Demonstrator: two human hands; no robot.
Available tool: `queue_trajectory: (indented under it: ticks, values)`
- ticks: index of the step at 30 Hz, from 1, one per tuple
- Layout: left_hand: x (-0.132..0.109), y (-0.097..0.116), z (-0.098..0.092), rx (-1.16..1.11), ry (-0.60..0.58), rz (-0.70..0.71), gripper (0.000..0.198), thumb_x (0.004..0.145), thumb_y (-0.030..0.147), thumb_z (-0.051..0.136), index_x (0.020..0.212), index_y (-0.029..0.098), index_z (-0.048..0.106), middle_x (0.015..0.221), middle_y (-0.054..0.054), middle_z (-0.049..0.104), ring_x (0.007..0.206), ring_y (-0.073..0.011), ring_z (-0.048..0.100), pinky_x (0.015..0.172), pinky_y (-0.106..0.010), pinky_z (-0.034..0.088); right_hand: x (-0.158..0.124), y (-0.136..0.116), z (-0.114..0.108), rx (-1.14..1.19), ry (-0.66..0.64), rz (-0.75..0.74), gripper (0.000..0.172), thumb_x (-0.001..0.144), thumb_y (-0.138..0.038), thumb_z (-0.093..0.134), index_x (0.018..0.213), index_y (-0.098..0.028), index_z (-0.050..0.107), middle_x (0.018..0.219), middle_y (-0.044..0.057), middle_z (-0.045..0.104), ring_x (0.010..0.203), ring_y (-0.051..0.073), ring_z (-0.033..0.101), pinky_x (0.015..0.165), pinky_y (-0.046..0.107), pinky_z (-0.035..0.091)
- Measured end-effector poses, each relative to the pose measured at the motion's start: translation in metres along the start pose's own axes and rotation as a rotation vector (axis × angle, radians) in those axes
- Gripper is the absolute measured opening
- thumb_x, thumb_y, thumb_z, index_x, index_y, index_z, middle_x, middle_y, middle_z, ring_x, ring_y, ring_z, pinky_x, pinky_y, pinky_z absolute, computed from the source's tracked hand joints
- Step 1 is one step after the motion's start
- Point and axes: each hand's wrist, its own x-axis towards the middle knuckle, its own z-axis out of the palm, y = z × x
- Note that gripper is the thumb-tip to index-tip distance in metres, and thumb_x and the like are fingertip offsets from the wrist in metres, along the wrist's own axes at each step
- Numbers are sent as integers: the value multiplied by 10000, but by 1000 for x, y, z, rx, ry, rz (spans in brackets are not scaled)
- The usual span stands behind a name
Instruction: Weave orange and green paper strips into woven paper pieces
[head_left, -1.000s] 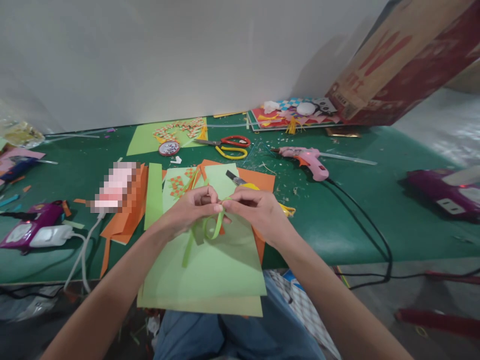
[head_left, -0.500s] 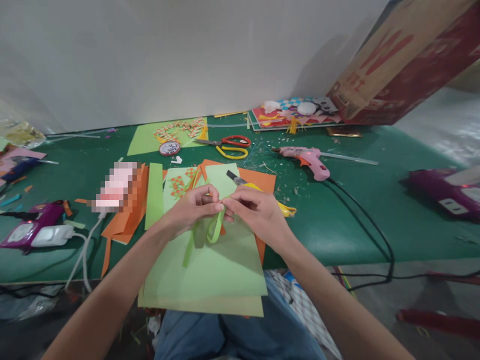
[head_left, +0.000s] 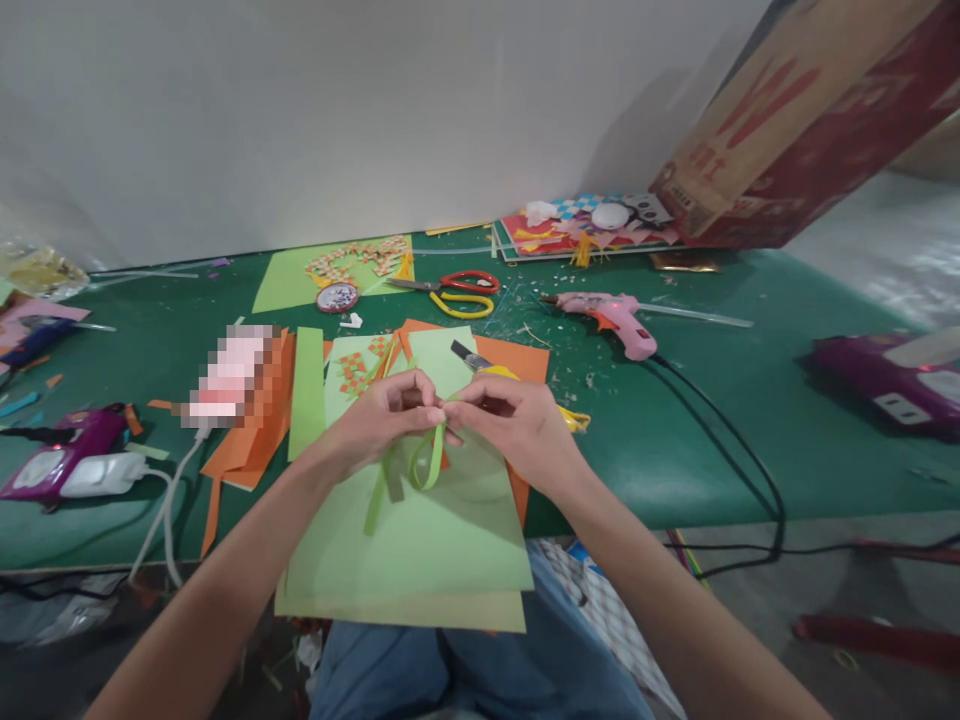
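Note:
My left hand (head_left: 379,420) and my right hand (head_left: 517,420) meet fingertip to fingertip above the table's front edge. Both pinch the same light green paper strips (head_left: 420,462), which hang down in loops and loose ends below the fingers. Under the hands lies a stack of light green paper sheets (head_left: 420,550) that overhangs the table edge toward my lap. Orange paper sheets (head_left: 525,362) lie beneath and behind them. A small orange-and-green woven paper piece (head_left: 354,372) rests just beyond my left hand.
On the green table (head_left: 675,430) lie red and yellow scissors (head_left: 461,292), a pink glue gun (head_left: 619,322) with a black cable, a purple glue gun (head_left: 67,440) at left, a purple device (head_left: 892,385) at right and a cardboard box (head_left: 795,130) at back right.
The fingers shifted slightly on the green strips and the hanging loop changed shape a little. The hands stay in the same place.

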Motion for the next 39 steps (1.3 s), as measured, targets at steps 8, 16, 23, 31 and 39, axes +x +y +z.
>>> queue_trajectory:
  ticks: [8,16,23,31,39]
  values:
    - [0,-2,-2,-16,-56,6,292,711,295,773,724,152,519,671,9,664,622,-122,677,661,-225,485,-1,-1,-2,43,-54,23,186,743,-269,637,579,-184,624,541,-8,625,530,107,532,537,254,419]
    - [-1,-2,-2,-40,-52,-26,306,691,305,787,716,151,523,679,1,677,628,-125,682,652,-218,485,-2,-2,-3,19,-52,-1,190,745,-282,635,582,-185,631,564,-5,629,541,101,521,526,247,400]
    - [-1,0,0,-32,-40,-49,321,682,327,793,713,155,524,660,7,663,619,-125,680,626,-208,467,-2,-2,-4,-2,-57,-29,198,749,-300,637,585,-189,638,559,-4,625,539,105,506,522,252,398]
    - [-2,-1,-1,-21,-51,-32,310,692,322,785,718,156,524,673,4,666,629,-127,678,652,-228,481,-2,-1,-3,25,-38,-2,172,725,-290,663,588,-189,643,566,-5,636,542,107,539,532,254,423]
    - [-1,-2,-2,95,12,0,252,738,343,745,813,158,591,740,-31,722,702,-161,704,662,-226,496,-2,-1,-4,8,-7,-2,249,713,-378,691,571,-185,625,539,-10,623,511,105,528,512,251,409]
